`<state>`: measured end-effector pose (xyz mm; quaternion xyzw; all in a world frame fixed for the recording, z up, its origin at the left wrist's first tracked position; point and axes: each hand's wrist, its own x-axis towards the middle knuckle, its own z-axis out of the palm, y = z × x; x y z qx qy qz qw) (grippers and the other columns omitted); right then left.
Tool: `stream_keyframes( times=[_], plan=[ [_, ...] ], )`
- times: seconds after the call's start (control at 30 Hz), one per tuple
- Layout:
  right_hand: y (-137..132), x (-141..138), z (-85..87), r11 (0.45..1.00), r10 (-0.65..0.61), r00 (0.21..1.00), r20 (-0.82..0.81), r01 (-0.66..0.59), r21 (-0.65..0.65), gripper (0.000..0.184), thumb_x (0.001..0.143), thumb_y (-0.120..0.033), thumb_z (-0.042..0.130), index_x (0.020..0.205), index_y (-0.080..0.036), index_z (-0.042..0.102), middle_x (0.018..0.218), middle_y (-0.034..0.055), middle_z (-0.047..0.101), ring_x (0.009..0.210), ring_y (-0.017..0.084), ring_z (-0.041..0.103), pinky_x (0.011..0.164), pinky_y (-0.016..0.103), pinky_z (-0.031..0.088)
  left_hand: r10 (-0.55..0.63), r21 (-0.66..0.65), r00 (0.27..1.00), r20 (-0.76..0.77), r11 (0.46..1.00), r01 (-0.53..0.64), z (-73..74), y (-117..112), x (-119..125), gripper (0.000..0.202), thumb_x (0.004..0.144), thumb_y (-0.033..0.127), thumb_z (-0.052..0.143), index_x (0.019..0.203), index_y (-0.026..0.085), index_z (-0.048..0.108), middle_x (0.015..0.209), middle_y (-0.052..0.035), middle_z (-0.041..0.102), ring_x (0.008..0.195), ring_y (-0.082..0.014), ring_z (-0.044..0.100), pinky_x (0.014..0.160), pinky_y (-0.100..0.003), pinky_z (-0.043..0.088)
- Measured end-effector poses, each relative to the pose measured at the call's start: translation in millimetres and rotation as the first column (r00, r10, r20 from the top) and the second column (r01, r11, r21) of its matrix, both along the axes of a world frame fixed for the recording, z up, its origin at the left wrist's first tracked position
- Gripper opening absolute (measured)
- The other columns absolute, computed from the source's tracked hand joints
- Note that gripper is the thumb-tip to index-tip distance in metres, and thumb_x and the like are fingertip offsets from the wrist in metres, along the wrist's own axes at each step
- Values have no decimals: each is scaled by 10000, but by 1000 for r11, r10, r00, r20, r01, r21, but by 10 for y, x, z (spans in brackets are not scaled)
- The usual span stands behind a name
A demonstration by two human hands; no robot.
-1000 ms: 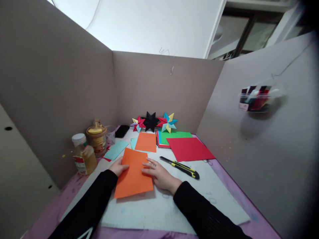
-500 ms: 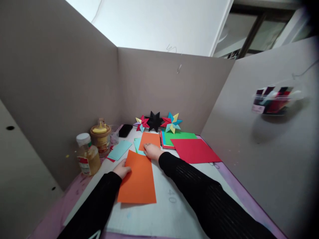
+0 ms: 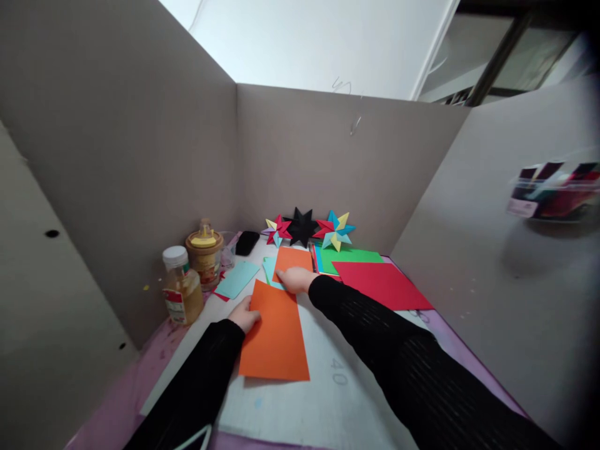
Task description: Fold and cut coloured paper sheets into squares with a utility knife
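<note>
An orange paper sheet [image 3: 275, 337] tilts slightly above the white work surface, its left edge pinched in my left hand [image 3: 244, 314], thumb on top. My right hand [image 3: 295, 279] reaches to a smaller-looking orange sheet [image 3: 293, 258] farther back. Its fingers are closed at that sheet's lower edge; their undersides are hidden. Pale blue paper [image 3: 269, 269] shows partly beneath the far orange sheet. More light blue paper [image 3: 238, 279] lies to the left, over a bit of red.
Folded paper stars, including a black one [image 3: 301, 226], stand by the back panel. A red sheet [image 3: 382, 284] and green sheet [image 3: 351, 257] lie right. A glue-like jar [image 3: 184, 290], a lidded tub [image 3: 205, 256] and a black phone-like object [image 3: 247, 242] stand left. A pouch [image 3: 553, 194] hangs right.
The whole view has swung left, so everything appears farther right. My right hand has shifted slightly over the far orange sheet; my left hand keeps its grip on the near one.
</note>
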<state>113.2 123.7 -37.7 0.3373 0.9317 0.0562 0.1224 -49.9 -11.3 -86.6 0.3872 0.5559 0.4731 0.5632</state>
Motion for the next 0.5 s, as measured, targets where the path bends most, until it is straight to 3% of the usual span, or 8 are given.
stream_keyframes(
  times=[0.3,0.5],
  plan=[
    [-74,-104,61,1000,11,999,34,-11,11,502,743,-156,545,1222,-109,402,899,157,644,824,279,624,668,348,476,15,12,999,-29,1000,-14,-19,-6,11,548,525,27,556,1059,150,527,814,-71,701,708,-246,664,564,-282,488],
    [-213,-103,15,990,-108,989,-104,117,85,428,835,-138,421,1253,-142,330,978,160,618,861,249,616,701,338,460,34,20,999,6,999,-34,-18,-22,6,573,543,31,585,1098,163,533,826,-71,697,738,-263,661,603,-309,499]
  ],
)
